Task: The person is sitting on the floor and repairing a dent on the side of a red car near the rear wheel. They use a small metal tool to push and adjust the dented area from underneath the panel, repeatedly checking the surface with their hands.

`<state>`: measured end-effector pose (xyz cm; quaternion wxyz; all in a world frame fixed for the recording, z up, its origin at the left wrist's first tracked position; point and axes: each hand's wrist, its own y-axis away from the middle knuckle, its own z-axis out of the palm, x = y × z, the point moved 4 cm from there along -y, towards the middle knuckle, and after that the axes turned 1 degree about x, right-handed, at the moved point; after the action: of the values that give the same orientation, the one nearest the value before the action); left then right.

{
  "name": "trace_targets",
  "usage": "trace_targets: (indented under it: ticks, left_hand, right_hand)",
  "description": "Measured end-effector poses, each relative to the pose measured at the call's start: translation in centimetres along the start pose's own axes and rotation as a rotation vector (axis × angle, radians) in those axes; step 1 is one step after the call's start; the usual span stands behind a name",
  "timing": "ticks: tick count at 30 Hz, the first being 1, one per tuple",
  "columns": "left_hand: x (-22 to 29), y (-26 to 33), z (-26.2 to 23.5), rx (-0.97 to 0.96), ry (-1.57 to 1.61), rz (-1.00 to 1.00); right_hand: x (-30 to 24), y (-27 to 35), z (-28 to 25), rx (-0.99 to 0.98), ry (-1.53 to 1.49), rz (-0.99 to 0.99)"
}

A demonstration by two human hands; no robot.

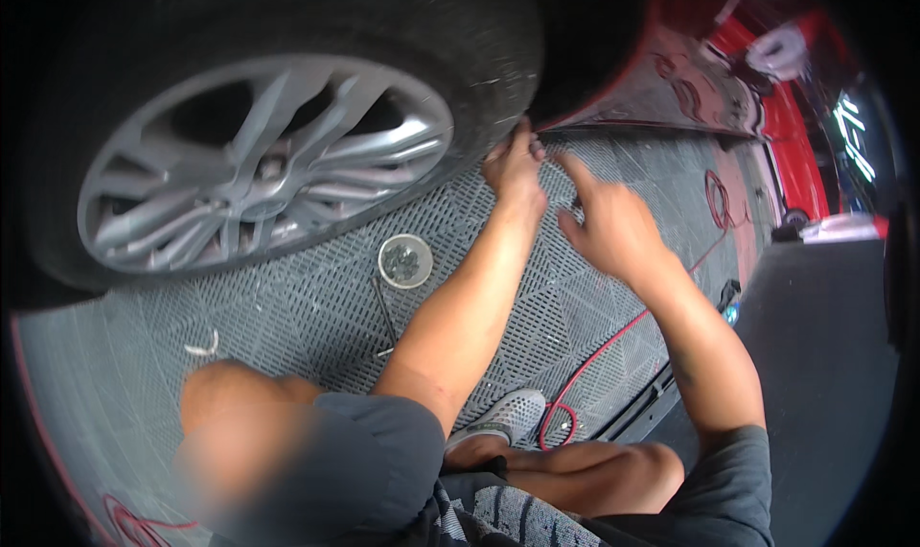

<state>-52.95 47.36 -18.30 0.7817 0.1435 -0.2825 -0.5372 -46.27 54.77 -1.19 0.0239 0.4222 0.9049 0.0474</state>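
Note:
My left hand point(515, 170) reaches up to the lower edge of the red car body point(596, 116), just behind the tyre point(494, 92). One finger points up to that edge and the others are curled; whatever may be in them is hidden. Close by on the right, my right hand point(615, 223) hangs in the air with thumb and forefinger apart and nothing visible in it. A silver multi-spoke wheel point(272, 168) fills the upper left. Below it, a small pale bowl point(428, 271) of small loose pieces stands on the floor.
Grey perforated tiles point(316, 307) cover the floor. A thin rod point(383, 309) lies beside the bowl, and a white curved piece point(202, 345) lies further left. A red hose point(601, 353) runs along my right side, near a dark panel point(815, 355). One grey perforated shoe point(516, 415) shows below.

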Motion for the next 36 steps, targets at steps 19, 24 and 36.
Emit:
trace_targets:
  ticks: [19,24,36]
  left_hand:
    - [5.1,3.6,-1.4,-0.563,-1.552,0.966]
    - [4.1,3.9,-5.0,-0.419,-1.588,0.486]
    - [5.5,7.8,2.1,-0.584,-1.421,0.674]
  right_hand:
    - [-0.7,12.1,0.0,-0.342,-0.368,0.184]
    - [-0.9,8.5,0.8,-0.317,-0.393,0.072]
    - [-0.5,7.7,3.5,-0.506,-0.426,0.079]
